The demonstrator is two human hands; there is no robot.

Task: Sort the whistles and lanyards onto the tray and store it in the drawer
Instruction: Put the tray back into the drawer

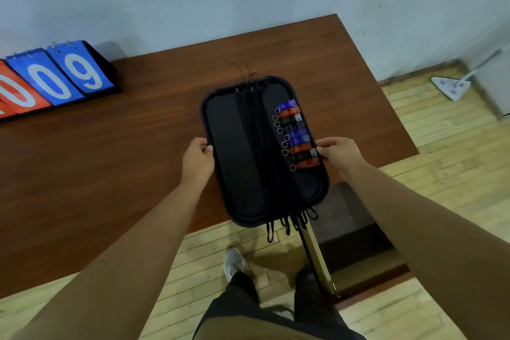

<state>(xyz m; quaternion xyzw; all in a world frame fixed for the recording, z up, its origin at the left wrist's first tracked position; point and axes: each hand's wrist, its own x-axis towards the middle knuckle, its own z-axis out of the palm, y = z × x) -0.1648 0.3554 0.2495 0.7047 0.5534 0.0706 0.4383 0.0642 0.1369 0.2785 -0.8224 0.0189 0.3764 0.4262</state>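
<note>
Left hand [198, 156] and right hand [338, 152] grip the black tray's [229, 146] long edges, with black lanyards [259, 146] and a whistle row [296, 136] inside.

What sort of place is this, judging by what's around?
Probably a sports hall or gym storeroom: a flip scoreboard stands on the wooden table, a tray holds whistles and lanyards, and the floor is strip wood.

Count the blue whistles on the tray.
3 blue whistles in the right row on the tray: one at the far end, two adjacent mid-row. The right hand may hide more.
</note>
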